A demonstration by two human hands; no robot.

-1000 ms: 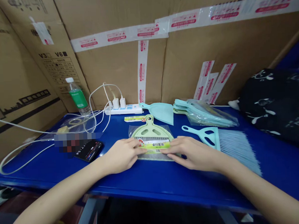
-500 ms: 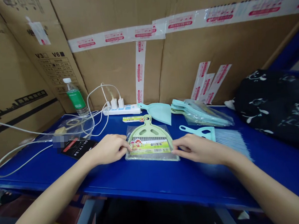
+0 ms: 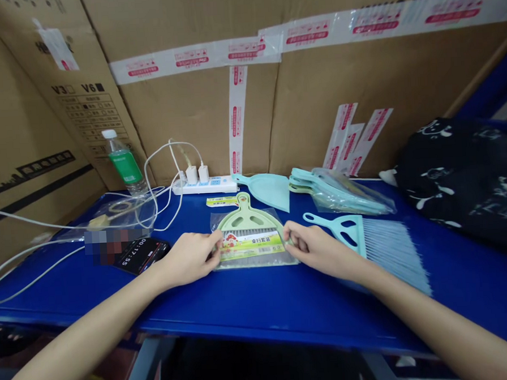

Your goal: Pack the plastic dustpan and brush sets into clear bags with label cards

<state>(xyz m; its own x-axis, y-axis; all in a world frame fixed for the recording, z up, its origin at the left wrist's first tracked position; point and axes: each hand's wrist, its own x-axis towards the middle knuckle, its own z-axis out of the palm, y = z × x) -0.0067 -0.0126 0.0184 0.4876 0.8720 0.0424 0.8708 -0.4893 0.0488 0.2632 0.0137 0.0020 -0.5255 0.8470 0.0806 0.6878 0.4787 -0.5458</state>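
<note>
A pale green dustpan set point(image 3: 247, 227) sealed in a clear bag with a yellow-green label lies flat on the blue table point(image 3: 260, 309). My left hand point(image 3: 189, 258) pinches the bag's left edge with curled fingers. My right hand point(image 3: 313, 246) pinches its right edge the same way. A light blue brush point(image 3: 375, 246) lies just right of my right hand, handle pointing left.
A light blue dustpan point(image 3: 270, 190), a bagged stack of dustpans point(image 3: 343, 195), a loose label point(image 3: 222, 201), a power strip point(image 3: 204, 186) with chargers and cables, a green-labelled bottle point(image 3: 125, 165), a phone point(image 3: 140, 254), and a black bag point(image 3: 465, 179) at right. Cardboard boxes wall the back.
Both hands slid from on top of the label outward to the bag's side edges, then closed in a little, gripping them. The bagged set stays flat on the table.
</note>
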